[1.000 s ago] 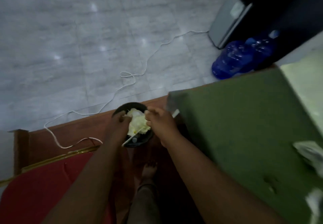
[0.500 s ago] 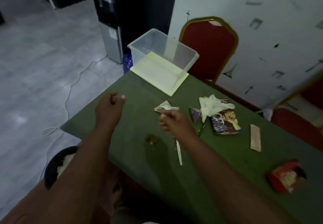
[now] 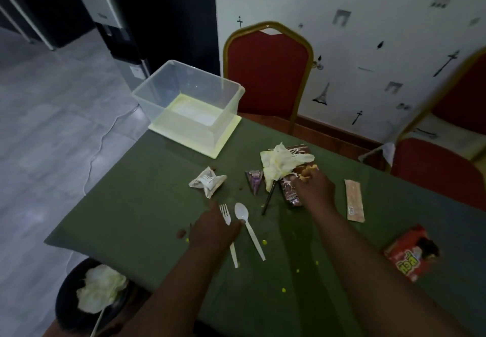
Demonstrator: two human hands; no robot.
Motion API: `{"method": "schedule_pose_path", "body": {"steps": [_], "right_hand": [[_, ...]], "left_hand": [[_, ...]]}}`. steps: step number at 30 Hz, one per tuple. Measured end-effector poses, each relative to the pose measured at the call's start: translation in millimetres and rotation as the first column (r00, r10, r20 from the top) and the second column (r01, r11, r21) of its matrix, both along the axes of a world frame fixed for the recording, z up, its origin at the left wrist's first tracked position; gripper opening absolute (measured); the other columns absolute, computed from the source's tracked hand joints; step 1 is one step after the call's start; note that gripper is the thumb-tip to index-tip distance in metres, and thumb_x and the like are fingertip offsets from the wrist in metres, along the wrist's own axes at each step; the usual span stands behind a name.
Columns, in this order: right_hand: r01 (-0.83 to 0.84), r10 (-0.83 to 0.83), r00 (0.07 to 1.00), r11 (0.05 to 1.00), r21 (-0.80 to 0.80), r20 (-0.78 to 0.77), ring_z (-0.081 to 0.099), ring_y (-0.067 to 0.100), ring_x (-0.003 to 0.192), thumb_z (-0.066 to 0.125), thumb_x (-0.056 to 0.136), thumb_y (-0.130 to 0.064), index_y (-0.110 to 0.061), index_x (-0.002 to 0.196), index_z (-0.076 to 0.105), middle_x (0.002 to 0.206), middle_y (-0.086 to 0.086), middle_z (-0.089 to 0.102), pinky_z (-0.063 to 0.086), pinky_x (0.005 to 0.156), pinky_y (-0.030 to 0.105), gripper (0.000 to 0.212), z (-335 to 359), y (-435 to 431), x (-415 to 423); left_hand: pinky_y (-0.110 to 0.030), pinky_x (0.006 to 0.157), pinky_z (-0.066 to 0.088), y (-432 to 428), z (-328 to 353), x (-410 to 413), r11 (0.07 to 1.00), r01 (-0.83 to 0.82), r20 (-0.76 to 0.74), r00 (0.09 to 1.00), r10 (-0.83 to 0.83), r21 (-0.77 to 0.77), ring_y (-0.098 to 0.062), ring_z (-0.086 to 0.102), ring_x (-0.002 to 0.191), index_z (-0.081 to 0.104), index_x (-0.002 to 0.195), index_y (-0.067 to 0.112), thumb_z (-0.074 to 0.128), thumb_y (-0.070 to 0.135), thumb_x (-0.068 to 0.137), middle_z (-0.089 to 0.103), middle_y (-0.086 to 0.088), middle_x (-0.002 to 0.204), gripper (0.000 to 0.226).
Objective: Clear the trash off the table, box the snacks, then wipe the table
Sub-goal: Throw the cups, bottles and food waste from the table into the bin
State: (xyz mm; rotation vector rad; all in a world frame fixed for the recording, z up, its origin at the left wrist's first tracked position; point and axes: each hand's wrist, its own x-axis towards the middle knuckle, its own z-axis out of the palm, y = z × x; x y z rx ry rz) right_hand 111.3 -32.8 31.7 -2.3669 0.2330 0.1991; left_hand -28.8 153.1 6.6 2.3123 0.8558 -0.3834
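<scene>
Left hand (image 3: pixel 214 228) lies flat on a white plastic fork (image 3: pixel 229 234) on the green cloth surface (image 3: pixel 147 205); right hand (image 3: pixel 314 189) clamps a glossy brown snack packet (image 3: pixel 290 194), crumpled tissue (image 3: pixel 278 165) beside it.

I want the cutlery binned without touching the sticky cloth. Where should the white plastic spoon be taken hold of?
Take the white plastic spoon by the middle of its handle, coming from above with a pinch across its narrow width. It lies flat on the green table, bowl pointing away, with bare cloth on its right; the left hand crowds its other side.
</scene>
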Motion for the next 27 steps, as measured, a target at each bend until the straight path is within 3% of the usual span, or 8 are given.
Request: {"method": "schedule_pose_path", "body": {"steps": [3,7,9,12,15,21,24,27], "right_hand": [[-0.036,0.038,0.996,0.999,-0.025,0.081,0.063,0.031,0.102,0.071,0.077,-0.037,-0.015,0.110,0.060,0.111,0.010,0.067,0.049,0.082,0.033,0.042,-5,5,27],[-0.138,0.128,0.989,0.979,-0.149,-0.074,0.057,0.035,0.117,0.065,0.075,-0.061,-0.009,0.141,0.031,0.130,0.017,0.057,0.049,0.093,0.041,0.090,-21,23,63],[-0.195,0.174,0.977,0.962,-0.190,-0.120,0.055,0.035,0.120,0.065,0.076,-0.061,-0.008,0.146,0.024,0.134,0.017,0.055,0.046,0.094,0.040,0.097,-27,33,72],[-0.273,0.241,0.959,0.930,-0.248,-0.151,0.056,0.034,0.118,0.071,0.073,-0.058,-0.013,0.137,0.035,0.131,0.014,0.056,0.046,0.092,0.041,0.086,-36,44,79],[-0.312,0.265,0.947,0.896,-0.317,-0.183,0.058,0.033,0.115,0.073,0.070,-0.051,-0.017,0.129,0.046,0.127,0.012,0.059,0.047,0.090,0.040,0.073,-45,50,79],[-0.312,0.261,0.948,0.876,-0.368,-0.184,0.057,0.035,0.115,0.068,0.081,-0.026,-0.013,0.127,0.044,0.125,0.015,0.057,0.048,0.089,0.041,0.053,-51,57,73],[-0.243,0.202,0.967,0.918,-0.312,-0.157,0.059,0.035,0.111,0.062,0.083,-0.026,-0.015,0.125,0.048,0.121,0.015,0.060,0.049,0.086,0.040,0.045,-51,58,69],[-0.165,0.141,0.981,0.967,-0.192,-0.132,0.059,0.035,0.109,0.058,0.087,-0.030,-0.018,0.125,0.050,0.120,0.013,0.061,0.047,0.086,0.038,0.041,-43,56,66]], "left_hand": [[-0.033,0.091,0.045,-19,-6,5,0.995,0.067,-0.020,0.998,-0.066,0.075,-0.023,0.056,0.120,0.028,0.143,0.018,0.060,0.065,0.077,0.057,-0.003,0.132,0.087],[-0.034,0.084,0.047,-33,-12,13,0.987,0.076,-0.102,0.993,-0.062,0.139,-0.026,0.062,0.111,0.022,0.140,0.016,0.063,0.065,0.075,0.063,-0.004,0.122,0.090],[-0.032,0.077,0.045,-38,-15,16,0.985,0.075,-0.118,0.991,-0.058,0.153,-0.025,0.065,0.105,0.026,0.134,0.018,0.065,0.063,0.075,0.065,-0.003,0.115,0.084],[-0.030,0.073,0.043,-44,-19,22,0.984,0.071,-0.100,0.993,-0.056,0.163,-0.024,0.066,0.102,0.031,0.129,0.019,0.065,0.057,0.077,0.065,-0.001,0.109,0.073],[-0.033,0.075,0.047,-49,-23,25,0.977,0.093,-0.101,0.992,-0.075,0.192,-0.027,0.066,0.098,0.027,0.135,0.014,0.061,0.041,0.082,0.065,-0.005,0.109,0.068],[-0.033,0.067,0.042,-52,-31,22,0.976,0.027,-0.048,0.999,-0.017,0.217,-0.034,0.066,0.093,0.029,0.133,0.011,0.052,0.025,0.086,0.065,-0.010,0.104,0.054],[-0.038,0.074,0.049,-47,-32,16,0.979,-0.009,-0.021,1.000,0.014,0.204,-0.035,0.064,0.096,0.031,0.136,0.009,0.049,0.019,0.085,0.065,-0.012,0.106,0.055],[-0.037,0.071,0.049,-38,-29,10,0.985,-0.037,0.031,0.999,0.032,0.170,-0.036,0.065,0.093,0.036,0.129,0.011,0.052,0.017,0.082,0.065,-0.012,0.102,0.050]]}}
